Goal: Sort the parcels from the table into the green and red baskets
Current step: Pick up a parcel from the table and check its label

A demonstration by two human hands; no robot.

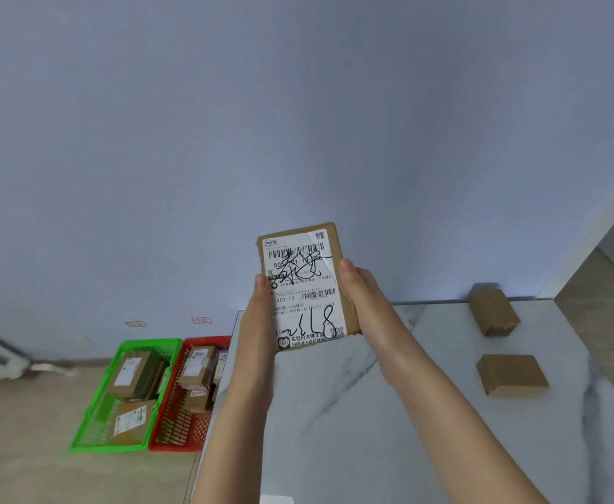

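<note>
The held parcel point(303, 285), a brown carton with a white shipping label facing the camera (barcodes and black handwriting are visible), is raised upright above the left end of the table point(371, 431). The left hand point(258, 321) grips its left edge and the right hand point(365, 296) grips its right edge, thumbs on the label side; the hands are apart, with the carton between them. The table surface is white marble-pattern with grey veins. Two plain brown cartons lie on its right portion: the far parcel point(494, 311) against the wall point(225, 121) and the near parcel point(511, 375) closer to the camera. On the beige floor point(18, 431), left of the table, the green basket point(109, 446) and the red basket point(178, 436) stand touching side by side, each containing labelled cartons. The wall is plain pale blue.
</note>
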